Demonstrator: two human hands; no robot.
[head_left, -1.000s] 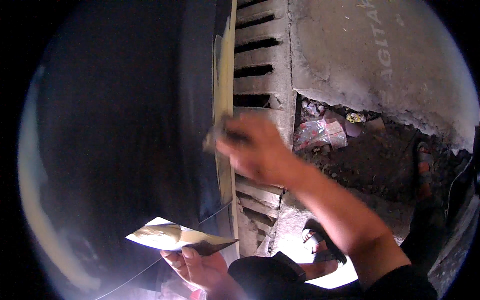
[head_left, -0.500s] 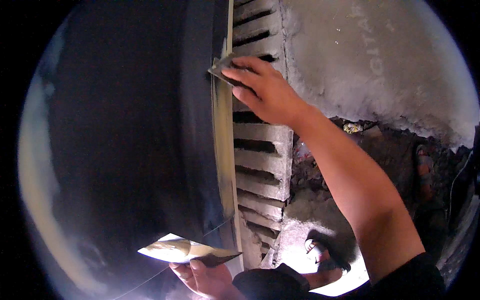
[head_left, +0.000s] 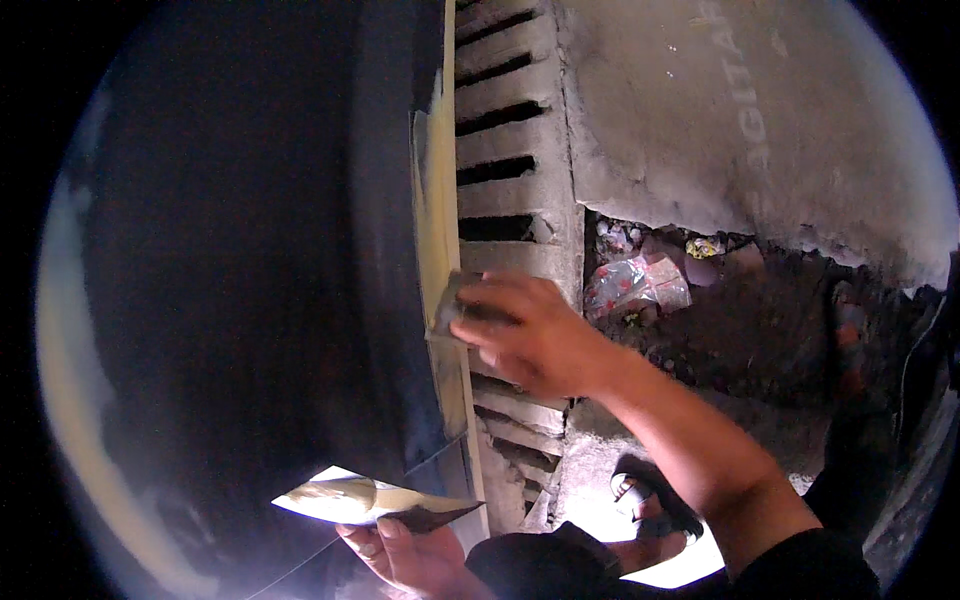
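A flat dark spreader (head_left: pixel 455 305) is gripped between the thumb and fingers of my right hand (head_left: pixel 530 330). Its edge rests on the cream putty strip (head_left: pixel 437 210) that runs along the right border of a large dark panel (head_left: pixel 240 250). Low in the picture, my left hand (head_left: pixel 410 555) pinches a thin, pale board (head_left: pixel 330 490) from below, thumb on its near edge. Cream putty lies on top of that board. More cream putty (head_left: pixel 70 390) shows along the panel's far left side.
Beside the panel runs a slotted concrete drain cover (head_left: pixel 500 120). To its right is a concrete slab (head_left: pixel 670 130), with a broken dirt hollow (head_left: pixel 740 320) holding a crumpled plastic wrapper (head_left: pixel 640 285). A sandalled foot (head_left: pixel 640 500) stands on the ground below.
My right hand has slid the spreader down along the panel's edge, toward me. Cream putty now shows over the upper stretch it passed. My left hand and the board have hardly moved.
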